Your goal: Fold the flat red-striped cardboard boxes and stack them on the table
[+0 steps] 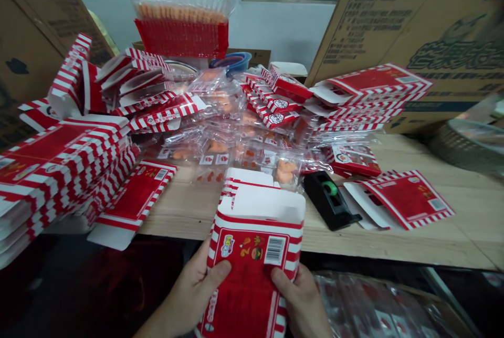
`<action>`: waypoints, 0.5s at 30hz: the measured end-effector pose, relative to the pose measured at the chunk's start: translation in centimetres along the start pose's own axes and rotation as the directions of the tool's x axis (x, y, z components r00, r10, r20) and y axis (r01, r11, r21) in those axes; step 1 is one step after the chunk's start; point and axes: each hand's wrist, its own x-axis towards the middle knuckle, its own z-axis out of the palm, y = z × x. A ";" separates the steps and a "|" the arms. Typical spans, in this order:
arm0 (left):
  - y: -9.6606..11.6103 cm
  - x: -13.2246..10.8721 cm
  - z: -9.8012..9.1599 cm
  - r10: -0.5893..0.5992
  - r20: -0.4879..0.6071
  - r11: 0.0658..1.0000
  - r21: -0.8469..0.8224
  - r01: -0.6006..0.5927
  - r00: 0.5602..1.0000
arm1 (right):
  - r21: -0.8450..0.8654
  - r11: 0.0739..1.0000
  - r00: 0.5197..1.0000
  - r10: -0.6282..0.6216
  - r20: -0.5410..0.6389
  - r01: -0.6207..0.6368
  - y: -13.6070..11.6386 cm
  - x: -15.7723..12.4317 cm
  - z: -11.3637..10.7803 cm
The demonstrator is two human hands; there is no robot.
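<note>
- Cardboard [19, 60], brown and pretty big, looming at the far left.
- Next up, a chunky left stack [51, 154] of red-and-white striped boxes, piled flat on the pale wooden surface [413, 154], poking out past its near edge.
- Behind that, a messy heap of similar boxes [165, 115], tilted every which way.
- Just right of the stack, one lone box [134, 191] lying flat, white flap out over the near edge.
- Way at the back, a red display box [181, 39] crammed with a row of clear packs with orange stuff inside.
- Left grip [192, 283] clasped around the left edge of the held boxes [244, 280], thumb pressed on the red front.
- Said held boxes: front and center at the near edge of the surface, more than one by the look of the flaps, barcode side up, white flaps pointing away.
- Beyond them, a shiny sprawl of clear packets [216, 146], plus a blue basin [238, 62] further back.
- Right grip [301, 296] closed on the right edge of the same bundle, thumb on top too.
- Black tape dispenser [331, 204] with a green core, just beside the bundle.
- Right stack [386, 83] of striped boxes behind it.
- Below the surface, more bagged packets [370, 306], kinda dim.
- Flat open-flapped box [413, 199] right of the dispenser.
- Printed cardboard [433, 28] towering behind, then a woven-looking basket [468, 144].
</note>
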 end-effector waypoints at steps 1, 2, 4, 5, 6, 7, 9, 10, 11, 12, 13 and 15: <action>0.1 0.0 -0.1 -0.001 -0.018 1.000 -0.016 0.000 1.000 | -0.010 1.000 1.000 -0.001 -0.013 0.001 0.1 0.1 0.1; 0.2 0.0 -0.1 0.014 -0.062 0.999 -0.034 -0.016 0.998 | -0.024 1.000 1.000 -0.003 -0.021 0.002 0.3 0.1 0.1; 0.5 0.2 0.1 0.071 -0.194 0.994 -0.065 -0.085 0.978 | -0.051 0.998 1.000 -0.025 0.001 0.025 0.7 0.1 0.2; 0.6 0.3 0.2 0.102 -0.259 0.990 -0.071 -0.124 0.961 | -0.075 0.996 0.999 -0.048 0.008 0.048 0.9 0.0 0.2; 0.7 0.6 0.3 0.124 -0.304 0.986 -0.067 -0.151 0.945 | -0.111 0.990 0.996 -0.086 -0.014 0.084 1.1 -0.1 0.2; 0.8 0.8 0.4 0.138 -0.330 0.985 -0.057 -0.165 0.934 | -0.156 0.979 0.987 -0.145 -0.064 0.134 1.3 -0.2 0.1; 0.7 1.1 0.4 0.147 -0.326 0.986 -0.025 -0.164 0.934 | -0.234 0.942 0.939 -0.288 -0.189 0.242 1.4 -0.5 0.1; 0.6 1.2 0.3 0.146 -0.306 0.988 -0.011 -0.157 0.941 | -0.268 0.919 0.903 -0.354 -0.244 0.288 1.2 -0.5 0.0; 0.5 1.2 0.2 0.143 -0.281 0.989 0.001 -0.149 0.949 | -0.303 0.895 0.869 -0.411 -0.277 0.327 1.0 -0.5 0.0; 0.4 1.2 0.0 0.136 -0.258 0.990 0.009 -0.138 0.957 | -0.341 0.870 0.844 -0.456 -0.283 0.356 0.8 -0.5 -0.1; 0.3 1.2 -0.2 0.126 -0.240 0.992 0.017 -0.126 0.962 | -0.385 0.843 0.831 -0.490 -0.263 0.375 0.4 -0.4 -0.1; 0.2 1.2 -0.6 0.110 -0.219 0.993 0.053 -0.101 0.969 | -0.476 0.783 0.826 -0.534 -0.183 0.401 -0.3 0.0 -0.4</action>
